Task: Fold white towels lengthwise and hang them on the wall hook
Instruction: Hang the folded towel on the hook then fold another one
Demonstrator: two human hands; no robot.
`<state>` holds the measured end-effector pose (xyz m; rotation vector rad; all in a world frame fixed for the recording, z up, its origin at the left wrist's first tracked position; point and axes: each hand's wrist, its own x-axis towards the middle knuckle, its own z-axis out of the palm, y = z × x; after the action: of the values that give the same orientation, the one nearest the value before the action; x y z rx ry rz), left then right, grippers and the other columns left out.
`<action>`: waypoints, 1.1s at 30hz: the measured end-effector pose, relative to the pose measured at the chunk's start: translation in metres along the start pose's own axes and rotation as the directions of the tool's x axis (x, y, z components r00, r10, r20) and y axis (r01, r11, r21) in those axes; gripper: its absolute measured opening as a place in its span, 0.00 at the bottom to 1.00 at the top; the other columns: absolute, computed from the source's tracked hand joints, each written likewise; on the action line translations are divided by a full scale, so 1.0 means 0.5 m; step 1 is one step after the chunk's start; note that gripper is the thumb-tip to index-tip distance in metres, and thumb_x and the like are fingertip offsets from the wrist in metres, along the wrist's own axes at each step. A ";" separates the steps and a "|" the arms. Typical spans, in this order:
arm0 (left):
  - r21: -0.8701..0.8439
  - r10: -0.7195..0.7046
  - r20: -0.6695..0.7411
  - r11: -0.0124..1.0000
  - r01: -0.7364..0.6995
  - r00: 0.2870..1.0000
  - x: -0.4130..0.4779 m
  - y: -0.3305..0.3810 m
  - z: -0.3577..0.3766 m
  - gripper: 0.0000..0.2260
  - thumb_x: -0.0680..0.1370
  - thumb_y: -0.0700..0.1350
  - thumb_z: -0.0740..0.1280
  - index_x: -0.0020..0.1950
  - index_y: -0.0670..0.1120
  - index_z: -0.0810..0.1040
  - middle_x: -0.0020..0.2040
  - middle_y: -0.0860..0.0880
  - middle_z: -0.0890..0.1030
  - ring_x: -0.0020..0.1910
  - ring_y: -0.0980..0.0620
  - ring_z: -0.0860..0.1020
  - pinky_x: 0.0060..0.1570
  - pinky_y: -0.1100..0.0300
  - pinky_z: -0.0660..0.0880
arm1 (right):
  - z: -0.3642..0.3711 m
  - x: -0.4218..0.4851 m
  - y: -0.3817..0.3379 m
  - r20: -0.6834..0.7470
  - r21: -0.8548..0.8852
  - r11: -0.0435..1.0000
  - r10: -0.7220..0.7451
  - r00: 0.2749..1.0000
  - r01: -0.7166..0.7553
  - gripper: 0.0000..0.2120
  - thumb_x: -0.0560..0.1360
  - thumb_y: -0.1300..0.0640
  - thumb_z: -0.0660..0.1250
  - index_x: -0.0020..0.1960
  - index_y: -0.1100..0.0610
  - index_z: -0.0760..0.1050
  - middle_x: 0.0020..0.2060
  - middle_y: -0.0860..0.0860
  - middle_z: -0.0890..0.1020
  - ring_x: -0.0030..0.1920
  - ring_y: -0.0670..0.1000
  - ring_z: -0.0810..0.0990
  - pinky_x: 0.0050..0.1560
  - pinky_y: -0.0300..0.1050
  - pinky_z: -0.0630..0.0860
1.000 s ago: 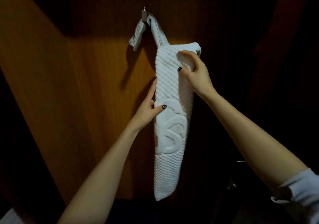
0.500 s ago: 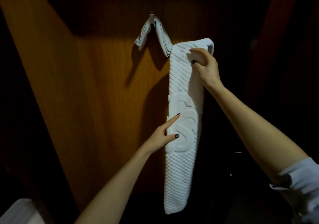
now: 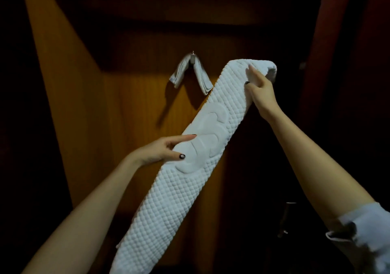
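Head view: big change vs half a second ago. The long towel no longer hangs straight down beside the hook; it now runs as a diagonal band, top end up and to the right of the hook, bottom end down at the lower left. The right hand has stayed on the top end, fingers laid over the fold where the towel doubles back, thumb under the near edge, so it grips that end. The left hand has stayed at the embossed mid-section: thumb pressed on the front face, index finger straight along the upper edge, pinching the towel as far as I can see. The small towel is unchanged, draped over the hook with both ends hanging down in an inverted V; the long towel overlaps its right end in the picture, contact not clear. Backdrop is a wood panel, lit orange in a wedge on the left and below the hook, and dark above and on the right. Left hand's other fingers are behind the towel, hidden. Towel's bottom end is cut off by the frame edge. A light sleeve is partly cut off at the right. Dim metal fitting at lower right, too dark to identify.
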<state>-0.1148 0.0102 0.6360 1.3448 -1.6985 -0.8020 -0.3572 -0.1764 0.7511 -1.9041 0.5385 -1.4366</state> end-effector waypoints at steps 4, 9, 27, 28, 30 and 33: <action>0.117 -0.070 -0.067 0.990 0.078 0.995 -0.025 0.014 -0.065 0.14 0.79 0.43 0.65 0.59 0.62 0.78 0.44 0.50 0.77 0.33 0.52 0.71 0.30 0.64 0.67 | 0.008 0.014 -0.032 0.034 0.074 0.997 -0.001 0.999 -0.001 0.46 0.72 0.69 0.68 0.79 0.49 0.46 0.77 0.51 0.54 0.71 0.51 0.63 0.63 0.47 0.75; 0.123 0.030 -0.288 0.992 0.006 0.957 -0.029 0.092 -0.120 0.18 0.80 0.40 0.60 0.48 0.63 0.82 0.53 0.59 0.79 0.44 0.61 0.78 0.36 0.69 0.73 | 0.005 0.032 -0.078 -0.081 0.120 0.985 -0.116 0.990 0.125 0.40 0.70 0.71 0.64 0.75 0.45 0.58 0.67 0.51 0.62 0.65 0.51 0.70 0.50 0.43 0.80; 0.253 0.293 -0.492 0.949 -0.188 0.820 0.094 0.411 -0.385 0.18 0.78 0.34 0.59 0.48 0.53 0.85 0.56 0.48 0.82 0.51 0.46 0.79 0.54 0.49 0.75 | -0.040 0.212 -0.145 -0.239 -0.005 0.968 -0.246 0.939 0.253 0.30 0.75 0.54 0.64 0.76 0.49 0.60 0.73 0.46 0.65 0.69 0.50 0.70 0.58 0.49 0.79; 0.227 0.278 -0.488 0.956 -0.188 0.827 0.106 0.414 -0.397 0.18 0.78 0.34 0.59 0.48 0.52 0.85 0.54 0.49 0.82 0.49 0.44 0.79 0.53 0.49 0.76 | -0.040 0.226 -0.144 -0.238 -0.001 0.967 -0.249 0.939 0.256 0.31 0.75 0.54 0.64 0.76 0.50 0.60 0.74 0.47 0.65 0.69 0.50 0.70 0.55 0.45 0.80; 0.181 0.256 -0.494 0.965 -0.190 0.831 0.132 0.417 -0.417 0.18 0.78 0.34 0.60 0.47 0.52 0.85 0.51 0.49 0.84 0.46 0.48 0.82 0.46 0.55 0.79 | -0.034 0.252 -0.141 -0.233 0.010 0.968 -0.243 0.942 0.252 0.30 0.76 0.54 0.64 0.77 0.51 0.59 0.74 0.48 0.64 0.67 0.49 0.72 0.45 0.36 0.80; 0.139 0.230 -0.484 0.973 -0.186 0.845 0.170 0.413 -0.448 0.16 0.77 0.34 0.60 0.48 0.52 0.85 0.47 0.49 0.85 0.45 0.49 0.82 0.42 0.58 0.80 | -0.022 0.281 -0.119 -0.227 -0.014 0.979 -0.203 0.952 0.206 0.30 0.78 0.53 0.65 0.77 0.51 0.59 0.74 0.47 0.65 0.61 0.48 0.76 0.37 0.33 0.78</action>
<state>-0.0214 -0.0243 0.9365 1.2599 -1.4379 -0.2230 -0.3292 -0.2346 0.8898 -1.8414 0.4470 -1.8031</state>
